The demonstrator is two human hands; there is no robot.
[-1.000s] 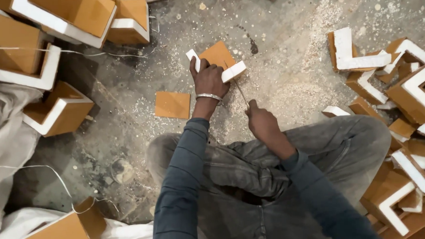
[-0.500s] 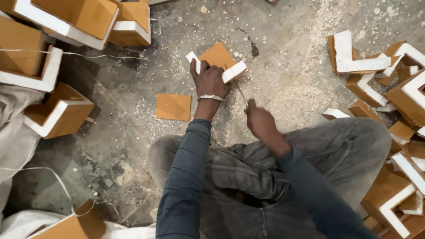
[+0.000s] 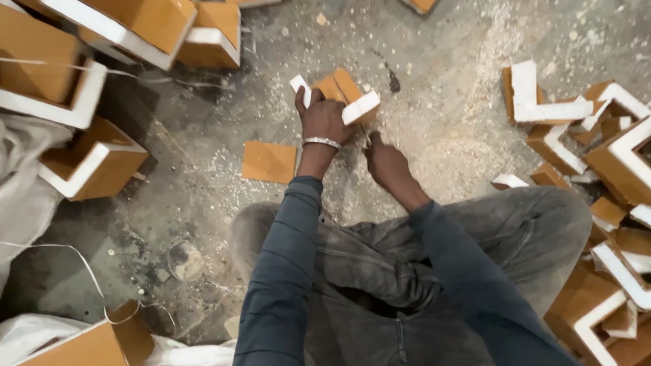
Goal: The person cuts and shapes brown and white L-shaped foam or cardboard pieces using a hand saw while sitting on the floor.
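Left hand (image 3: 323,119) grips the orange corner piece (image 3: 344,88) above it; right hand (image 3: 386,159) closed, perhaps on a blade.

- The angled piece (image 3: 344,96) is orange-brown with white edges.
- The flat square piece (image 3: 268,162), left of the angled piece, is plain orange-brown.
- The bracelet (image 3: 321,141) below it is silver.
- The floor (image 3: 453,121) is grey with pale sawdust specks.
- The sleeves (image 3: 285,278) are dark blue-grey.

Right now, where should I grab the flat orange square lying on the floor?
Take the flat orange square by its bare left edge, coming from the left. It lies flat on the dusty floor, and the left hand and sleeve crowd its right side.
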